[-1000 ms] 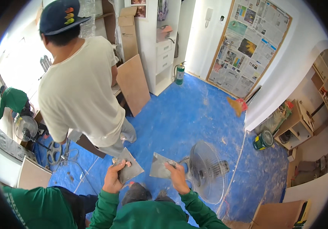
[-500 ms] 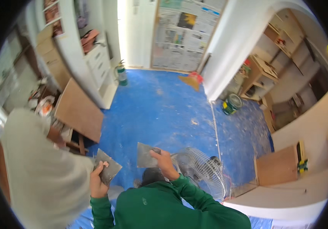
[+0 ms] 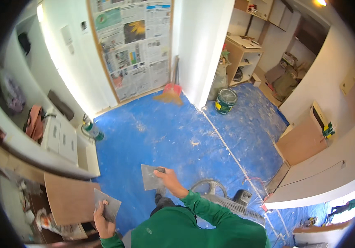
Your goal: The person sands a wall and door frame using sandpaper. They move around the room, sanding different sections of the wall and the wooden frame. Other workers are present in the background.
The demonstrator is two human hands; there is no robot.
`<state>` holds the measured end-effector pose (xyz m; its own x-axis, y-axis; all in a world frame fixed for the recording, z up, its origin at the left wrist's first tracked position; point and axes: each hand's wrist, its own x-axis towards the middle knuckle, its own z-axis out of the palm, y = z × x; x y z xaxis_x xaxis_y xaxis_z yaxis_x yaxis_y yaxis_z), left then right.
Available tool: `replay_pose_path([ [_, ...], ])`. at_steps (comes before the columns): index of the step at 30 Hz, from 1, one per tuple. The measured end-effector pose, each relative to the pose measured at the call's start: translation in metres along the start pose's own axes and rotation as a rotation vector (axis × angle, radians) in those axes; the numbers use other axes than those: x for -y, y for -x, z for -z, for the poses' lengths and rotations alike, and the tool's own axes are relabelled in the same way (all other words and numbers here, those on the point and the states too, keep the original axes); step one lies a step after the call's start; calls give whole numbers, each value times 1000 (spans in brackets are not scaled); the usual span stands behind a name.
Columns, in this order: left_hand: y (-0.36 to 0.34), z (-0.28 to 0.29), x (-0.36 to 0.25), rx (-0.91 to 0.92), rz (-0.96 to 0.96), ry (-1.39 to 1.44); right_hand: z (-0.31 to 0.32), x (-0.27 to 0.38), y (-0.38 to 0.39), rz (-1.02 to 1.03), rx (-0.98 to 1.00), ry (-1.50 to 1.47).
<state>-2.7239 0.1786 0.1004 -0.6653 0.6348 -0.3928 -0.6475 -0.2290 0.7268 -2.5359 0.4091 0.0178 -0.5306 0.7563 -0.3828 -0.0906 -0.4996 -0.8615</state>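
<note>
Green sleeves lead down to both hands. My left hand [image 3: 104, 223] is closed on a grey, flat, square-edged putty scraper [image 3: 112, 208], its blade tilted up and a small pale lump near the thumb. Ahead and to the right, my right hand [image 3: 172, 182] grips a second grey putty scraper [image 3: 148, 181] by its dark handle. That blade points left, over the blue floor sheet [image 3: 144, 136]. The two scrapers are apart and touch nothing else that I can see. Part of my left hand's grip is hidden behind the blade.
A fan [image 3: 235, 206] stands close to my right arm. Leaning at the left is a brown board [image 3: 68, 198] beside clutter. Farther off are a green bucket [image 3: 225, 102], a broom [image 3: 170, 96], a green cylinder [image 3: 93, 130], a white drawer unit [image 3: 63, 142] and a newspaper-covered door [image 3: 134, 45].
My view has swung to the right, and the person in a pale top at my left is out of sight. Both hands keep hold of their scrapers.
</note>
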Motion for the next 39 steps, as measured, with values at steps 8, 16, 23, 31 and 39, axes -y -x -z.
replay_pose_path([
  [8, -165, -144, 0, 198, 96, -130, 78, 104, -110, 164, -196, 7],
  [16, -280, -311, 75, 564, 438, -306, 157, 157, -136, 294, -522, -240],
  [23, -389, -458, 164, 758, 609, -309, 238, 216, -204, 383, -724, -291],
  [31, -437, -673, 264, 1042, 776, -460, 353, 240, -171, 460, -1256, -503],
  [39, -435, -803, 399, 1031, 849, -465, 512, 213, -218, 367, -1361, -611],
])
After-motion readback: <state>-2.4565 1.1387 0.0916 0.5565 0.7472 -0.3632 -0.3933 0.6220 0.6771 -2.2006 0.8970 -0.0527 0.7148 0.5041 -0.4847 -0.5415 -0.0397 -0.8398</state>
